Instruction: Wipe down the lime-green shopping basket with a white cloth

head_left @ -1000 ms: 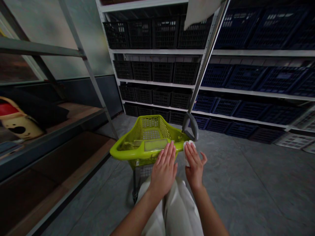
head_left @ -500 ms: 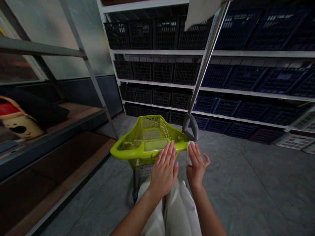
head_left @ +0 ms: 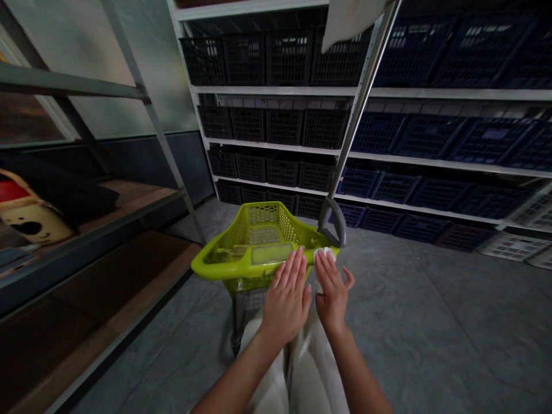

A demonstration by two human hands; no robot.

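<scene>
A lime-green shopping cart [head_left: 235, 269] stands before my knees, its perforated basket facing away from me. My left hand [head_left: 288, 296] lies with outstretched fingers on the cart's handle, just right of the clear panel at its middle. Beside it, my right hand [head_left: 331, 287] presses a crumpled white tissue [head_left: 319, 253] against the right part of the handle. The fingers cover most of the tissue, and the little finger sticks out to the side. A grey loop [head_left: 338, 221] rises at the handle's right end, with a metal pole above it.
White shelving [head_left: 276, 90] filled with black crates [head_left: 284, 125] and blue crates [head_left: 431, 135] spans the background. On the left, a metal rack with wooden boards [head_left: 142, 198] carries a yellow bag with a cartoon face [head_left: 37, 221] and a dark cloth. Grey floor [head_left: 431, 322] extends to the right.
My right hand has slid left along the handle with the tissue, closer to my left hand. The left hand stays in nearly the same place.
</scene>
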